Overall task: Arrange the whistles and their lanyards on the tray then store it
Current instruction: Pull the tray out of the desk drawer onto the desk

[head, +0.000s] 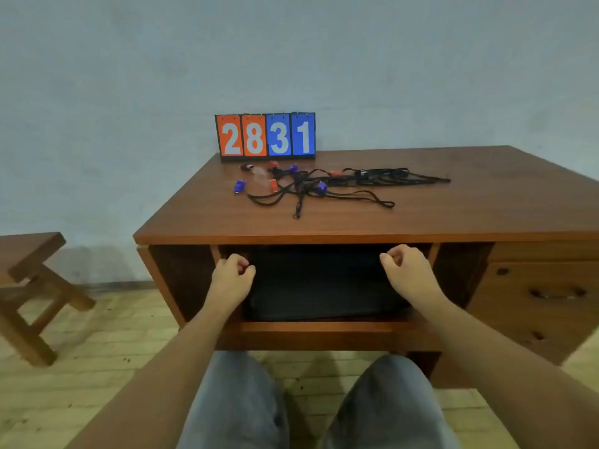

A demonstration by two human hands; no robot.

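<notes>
Left hand [231,275] and right hand [410,270] curled at the sides of the dark tray [324,293] under the desk [453,215]; grip unclear. Whistles [239,186] tangled with lanyards [372,181] far on top.

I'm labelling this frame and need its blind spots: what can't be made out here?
Head view:
Whether the left grip and right grip hold the dark tray: curled fingers and shadow hide any contact.
The tray's far edge: lost in shadow under the desk.
How many whistles: small, blurred, tangled in lanyards.
The desk's right end: cut by the frame edge.
</notes>
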